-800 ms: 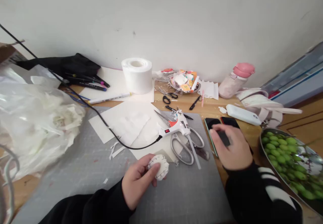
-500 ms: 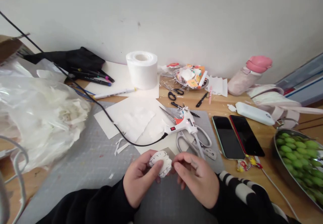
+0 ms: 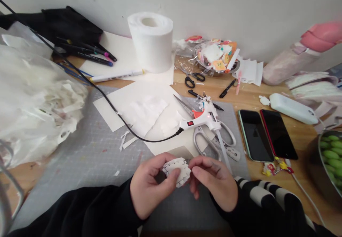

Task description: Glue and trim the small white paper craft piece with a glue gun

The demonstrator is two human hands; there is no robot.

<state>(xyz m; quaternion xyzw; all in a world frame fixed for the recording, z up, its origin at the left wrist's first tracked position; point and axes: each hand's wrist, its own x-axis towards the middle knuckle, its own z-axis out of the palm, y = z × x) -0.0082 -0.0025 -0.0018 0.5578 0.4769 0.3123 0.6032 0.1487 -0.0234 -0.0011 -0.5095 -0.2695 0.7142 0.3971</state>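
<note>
So the left hand (image 3: 153, 183) has the small scalloped white piece (image 3: 184, 175) pinched, thumb on top, its other fingers mostly tucked out of sight. Right hand's (image 3: 216, 185) fingertips are at the piece's right edge; can't tell if they're actually gripping it. It's all just above the grey mat (image 3: 88, 173). Past that, the glue gun (image 3: 201, 120) partly covers the silver scissors (image 3: 201, 142). Frame chops off the fruit bowl (image 3: 314, 164) and, farther back, the pink-lidded bottle (image 3: 291, 64).
</note>
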